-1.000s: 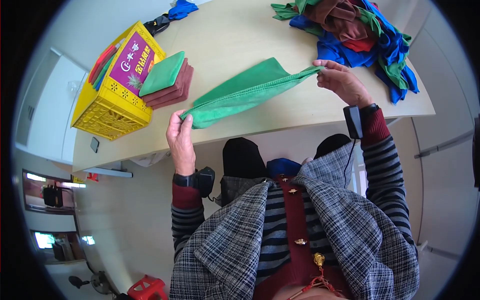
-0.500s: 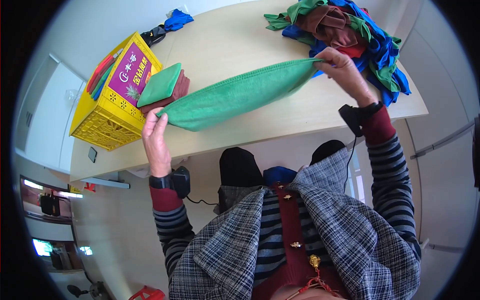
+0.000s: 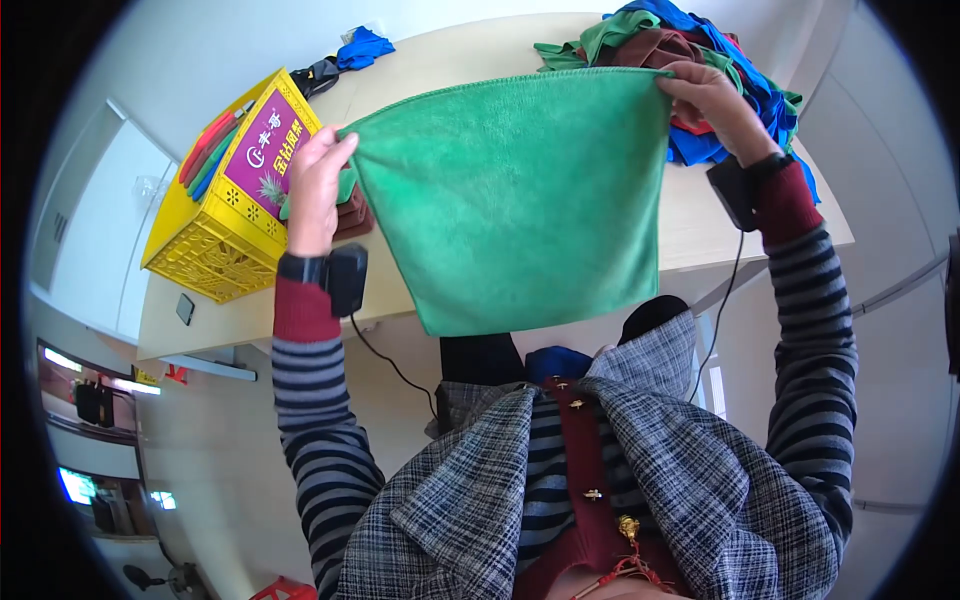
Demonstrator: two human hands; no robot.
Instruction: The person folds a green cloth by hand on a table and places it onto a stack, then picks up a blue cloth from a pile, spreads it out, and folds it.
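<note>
A green towel [image 3: 520, 200] hangs spread out in the air above the table's near edge. My left hand [image 3: 318, 190] pinches its upper left corner, and my right hand [image 3: 712, 105] pinches the upper right corner. The towel's top edge is stretched between the two hands, while its lower edge hangs loose over the table's front. Just behind my left hand lies a small stack of folded brown towels [image 3: 354, 215], with a bit of green on top; most of it is hidden. Beyond my right hand rises a heap of crumpled green, brown, red and blue towels [image 3: 655, 48].
To the left on the table [image 3: 450, 40] stands a yellow plastic crate [image 3: 215, 250] holding folded coloured towels. Behind it lie a dark bundle [image 3: 315, 76] and a crumpled blue cloth [image 3: 364, 48]. A phone [image 3: 185, 309] rests near the table's left edge. Cables run from both wrist devices.
Both hands have risen and moved farther away, the right one also slightly rightward. The green towel has gone from a narrow sagging strip to a wide hanging sheet.
</note>
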